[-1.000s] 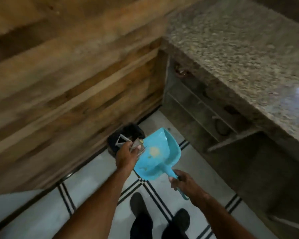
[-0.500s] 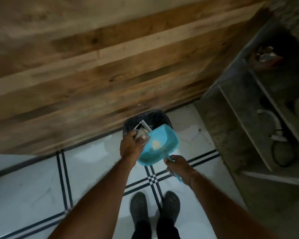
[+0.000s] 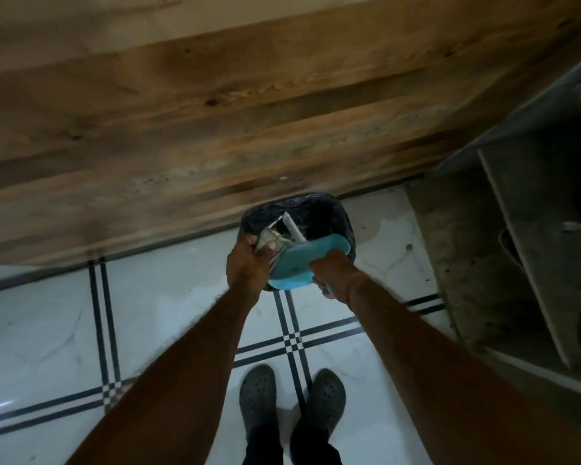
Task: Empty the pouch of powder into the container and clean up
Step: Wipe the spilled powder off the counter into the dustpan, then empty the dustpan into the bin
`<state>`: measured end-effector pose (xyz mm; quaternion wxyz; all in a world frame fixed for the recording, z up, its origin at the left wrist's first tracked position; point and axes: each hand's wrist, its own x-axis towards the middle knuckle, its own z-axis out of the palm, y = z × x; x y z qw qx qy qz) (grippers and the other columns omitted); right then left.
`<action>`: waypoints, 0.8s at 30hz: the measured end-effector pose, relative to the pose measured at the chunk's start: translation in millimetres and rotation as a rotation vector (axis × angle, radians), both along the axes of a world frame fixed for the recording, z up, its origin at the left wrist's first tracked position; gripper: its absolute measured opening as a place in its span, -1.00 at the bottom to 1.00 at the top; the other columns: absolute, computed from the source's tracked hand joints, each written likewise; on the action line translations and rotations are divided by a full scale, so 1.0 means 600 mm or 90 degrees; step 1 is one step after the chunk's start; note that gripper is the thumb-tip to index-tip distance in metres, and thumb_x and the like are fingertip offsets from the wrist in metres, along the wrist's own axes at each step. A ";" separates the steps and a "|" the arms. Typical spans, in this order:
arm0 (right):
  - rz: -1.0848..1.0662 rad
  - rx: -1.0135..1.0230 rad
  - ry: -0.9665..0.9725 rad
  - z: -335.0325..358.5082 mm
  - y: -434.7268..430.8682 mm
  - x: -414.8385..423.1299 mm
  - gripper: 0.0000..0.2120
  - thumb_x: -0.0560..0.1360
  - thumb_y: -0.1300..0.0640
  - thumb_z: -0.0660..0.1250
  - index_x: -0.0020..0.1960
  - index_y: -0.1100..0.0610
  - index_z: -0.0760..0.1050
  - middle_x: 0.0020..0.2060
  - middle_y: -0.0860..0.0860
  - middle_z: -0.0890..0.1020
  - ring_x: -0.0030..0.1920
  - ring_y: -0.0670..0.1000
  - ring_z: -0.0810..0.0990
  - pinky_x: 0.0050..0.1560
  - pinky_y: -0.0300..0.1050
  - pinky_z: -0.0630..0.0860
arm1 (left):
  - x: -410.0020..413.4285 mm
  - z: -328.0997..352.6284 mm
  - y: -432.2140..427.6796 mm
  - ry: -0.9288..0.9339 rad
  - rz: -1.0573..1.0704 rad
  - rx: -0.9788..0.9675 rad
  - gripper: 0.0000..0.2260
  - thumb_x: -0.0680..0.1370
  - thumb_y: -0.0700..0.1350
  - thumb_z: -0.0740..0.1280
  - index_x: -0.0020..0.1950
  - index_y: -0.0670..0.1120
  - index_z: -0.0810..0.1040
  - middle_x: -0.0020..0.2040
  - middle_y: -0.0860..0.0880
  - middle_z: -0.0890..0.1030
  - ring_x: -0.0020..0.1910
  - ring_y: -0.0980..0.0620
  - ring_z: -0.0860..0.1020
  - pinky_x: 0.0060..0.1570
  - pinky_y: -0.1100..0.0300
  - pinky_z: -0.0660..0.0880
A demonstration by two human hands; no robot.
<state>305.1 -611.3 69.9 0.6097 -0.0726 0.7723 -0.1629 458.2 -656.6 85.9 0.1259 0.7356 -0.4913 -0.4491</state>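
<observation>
A white tiled floor (image 3: 64, 330) with dark double lines runs up to a wood-grain panel wall (image 3: 215, 112), and a grey concrete shelf unit (image 3: 503, 246) stands open at the right. Against the foot of the wall sits a small bin lined with a black plastic bag (image 3: 316, 209), and the person stands over it, dark perforated clogs (image 3: 292, 401) below.

The left hand (image 3: 247, 266) is clenched around a crumpled silvery pouch (image 3: 269, 241), held just above the near left rim of the bin. The right hand (image 3: 332, 273) is gripped around the handle of a turquoise plastic dustpan (image 3: 302, 263).

A second ago the dustpan was carried level, its hollow facing up with a small yellow patch of powder resting in it, well short of the bin. Half a second ago it had reached the bin mouth, hollow still visible. Now it is tipped steeply forward, so only its back shows, with the front lip reaching over the bin opening. The yellow patch is out of sight; whether it has fallen in cannot be told from here.

That tilt suggests the spilled powder is being dumped, which puts the work late in the clean-up. The pouch is not yet let go, so dropping it into the bin looks like the remaining step, along with putting the dustpan away.
</observation>
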 end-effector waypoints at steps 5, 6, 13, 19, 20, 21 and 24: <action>0.085 0.001 0.026 0.010 0.006 -0.027 -0.82 0.57 0.24 0.26 -0.20 0.11 0.38 -0.32 0.04 0.44 -0.40 -0.02 0.39 -0.41 -0.20 0.37 | 0.010 0.004 -0.005 -0.018 -0.016 0.008 -0.75 0.61 0.01 0.38 0.21 -0.10 0.59 0.03 0.00 0.59 -0.06 0.00 0.52 -0.26 0.23 0.40; 0.088 -0.004 0.041 0.010 0.006 -0.028 -0.83 0.57 0.24 0.26 -0.19 0.13 0.39 -0.33 0.05 0.44 -0.40 -0.02 0.40 -0.43 -0.20 0.38 | 0.010 0.005 -0.008 -0.013 -0.013 0.011 -0.74 0.61 0.02 0.38 0.21 -0.10 0.58 0.05 -0.02 0.61 -0.05 -0.02 0.54 -0.25 0.22 0.46; 0.003 -0.108 0.078 -0.016 0.007 0.007 -0.74 0.61 0.06 0.29 0.22 0.18 0.52 -0.29 -0.01 0.51 -0.36 -0.03 0.45 -0.37 -0.18 0.38 | 0.006 -0.006 -0.030 0.009 0.016 -0.002 -0.72 0.60 0.03 0.39 0.24 -0.08 0.60 0.08 0.00 0.65 0.00 0.00 0.58 -0.06 0.22 0.41; -0.050 -0.235 0.097 -0.078 0.026 0.051 -0.92 0.66 0.15 0.28 0.12 0.12 0.51 -0.19 0.03 0.58 -0.24 -0.05 0.56 -0.26 -0.31 0.51 | 0.001 -0.051 -0.054 0.055 0.055 -0.018 -0.70 0.60 0.06 0.39 0.26 -0.06 0.60 0.11 0.00 0.67 -0.05 0.06 0.61 -0.09 0.27 0.49; -0.048 -0.237 0.098 -0.093 0.031 0.057 -0.89 0.66 0.17 0.28 0.16 0.15 0.52 -0.15 0.04 0.59 -0.21 -0.04 0.57 -0.25 -0.37 0.51 | 0.001 -0.061 -0.056 0.069 0.072 -0.010 -0.71 0.59 0.06 0.40 0.24 -0.06 0.61 0.11 -0.01 0.68 -0.12 0.10 0.61 -0.18 0.33 0.50; -0.056 -0.242 0.101 -0.113 0.036 0.063 -0.84 0.65 0.18 0.29 0.21 0.17 0.54 -0.10 0.05 0.60 -0.14 -0.02 0.58 -0.18 -0.36 0.53 | 0.001 -0.076 -0.058 0.098 0.096 -0.002 -0.72 0.60 0.05 0.41 0.23 -0.07 0.62 0.09 -0.02 0.69 -0.19 0.17 0.60 -0.30 0.42 0.48; -0.021 -0.220 0.176 -0.164 0.046 0.074 -0.69 0.58 0.13 0.38 0.31 0.15 0.58 0.07 0.11 0.60 0.09 0.08 0.59 0.16 -0.03 0.58 | 0.002 -0.112 -0.060 0.218 0.169 0.048 -0.73 0.59 0.00 0.43 0.22 -0.13 0.62 0.05 -0.07 0.71 -0.30 0.15 0.69 -0.42 0.39 0.53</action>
